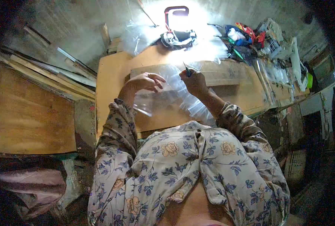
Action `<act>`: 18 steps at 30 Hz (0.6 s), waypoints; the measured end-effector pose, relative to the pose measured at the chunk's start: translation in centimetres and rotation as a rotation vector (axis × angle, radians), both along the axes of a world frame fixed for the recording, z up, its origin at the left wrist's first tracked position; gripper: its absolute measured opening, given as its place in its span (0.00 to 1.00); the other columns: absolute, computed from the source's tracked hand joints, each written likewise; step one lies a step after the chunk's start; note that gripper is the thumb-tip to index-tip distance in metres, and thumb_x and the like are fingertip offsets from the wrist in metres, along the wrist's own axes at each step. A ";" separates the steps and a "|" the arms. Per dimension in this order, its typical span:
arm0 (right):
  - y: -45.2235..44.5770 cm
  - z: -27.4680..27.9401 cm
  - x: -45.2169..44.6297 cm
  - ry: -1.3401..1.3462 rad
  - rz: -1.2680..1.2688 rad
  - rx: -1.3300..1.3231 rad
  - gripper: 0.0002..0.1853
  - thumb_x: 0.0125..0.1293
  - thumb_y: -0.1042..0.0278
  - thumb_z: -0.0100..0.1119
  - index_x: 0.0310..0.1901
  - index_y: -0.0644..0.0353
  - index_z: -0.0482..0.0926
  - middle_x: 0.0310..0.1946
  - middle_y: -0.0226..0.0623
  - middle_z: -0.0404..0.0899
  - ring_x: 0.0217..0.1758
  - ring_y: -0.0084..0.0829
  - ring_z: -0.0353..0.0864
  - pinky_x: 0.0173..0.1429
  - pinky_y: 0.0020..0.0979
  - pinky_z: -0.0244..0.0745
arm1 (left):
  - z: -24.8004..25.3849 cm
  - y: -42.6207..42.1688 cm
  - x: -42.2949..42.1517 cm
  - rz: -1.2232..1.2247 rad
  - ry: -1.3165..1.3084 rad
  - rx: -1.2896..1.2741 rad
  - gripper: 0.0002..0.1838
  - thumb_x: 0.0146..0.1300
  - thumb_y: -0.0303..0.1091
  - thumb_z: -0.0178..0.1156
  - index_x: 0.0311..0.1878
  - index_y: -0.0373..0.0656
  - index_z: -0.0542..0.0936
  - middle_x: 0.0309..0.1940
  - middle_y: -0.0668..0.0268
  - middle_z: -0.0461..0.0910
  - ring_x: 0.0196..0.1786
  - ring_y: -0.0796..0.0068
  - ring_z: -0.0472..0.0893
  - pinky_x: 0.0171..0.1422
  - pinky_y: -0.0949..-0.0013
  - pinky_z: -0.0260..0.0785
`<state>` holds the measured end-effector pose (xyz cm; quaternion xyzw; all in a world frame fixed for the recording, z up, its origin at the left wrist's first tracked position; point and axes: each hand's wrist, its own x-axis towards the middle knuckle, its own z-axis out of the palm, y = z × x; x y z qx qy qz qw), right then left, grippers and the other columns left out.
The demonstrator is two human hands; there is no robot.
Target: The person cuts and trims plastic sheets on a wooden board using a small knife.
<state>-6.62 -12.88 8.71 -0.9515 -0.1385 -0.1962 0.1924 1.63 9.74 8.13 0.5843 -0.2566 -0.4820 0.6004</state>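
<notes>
My right hand [196, 81] is closed around a small tool with a dark handle [188, 72] and a thin pale tip pointing up and away; its exact kind is too small to tell. To its left, my left hand [146, 81] hovers with fingers loosely bent and apart, holding nothing that I can see. Clear plastic bags or sheets [195, 107] lie under and between the hands. More clear plastic [143, 109] lies just below my left hand. Behind the hands, a wooden board [222, 76] rests on the tabletop.
A bright lamp [177, 19] with a red frame stands at the back of the wooden table [109, 90]. Crumpled bags and a red wrapper [250, 32] pile up at back right. Planks [50, 73] lean at the left, above a wooden panel [30, 109].
</notes>
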 end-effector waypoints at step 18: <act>0.3 -6.6 4.2 0.374 -0.059 0.532 0.11 0.54 0.58 0.54 0.27 0.58 0.76 0.22 0.42 0.76 0.25 0.35 0.78 0.29 0.31 0.70 | -6.1 -0.5 1.0 0.290 0.057 0.070 0.15 0.58 0.41 0.51 0.37 0.36 0.74 0.27 0.64 0.76 0.27 0.78 0.75 0.31 0.75 0.70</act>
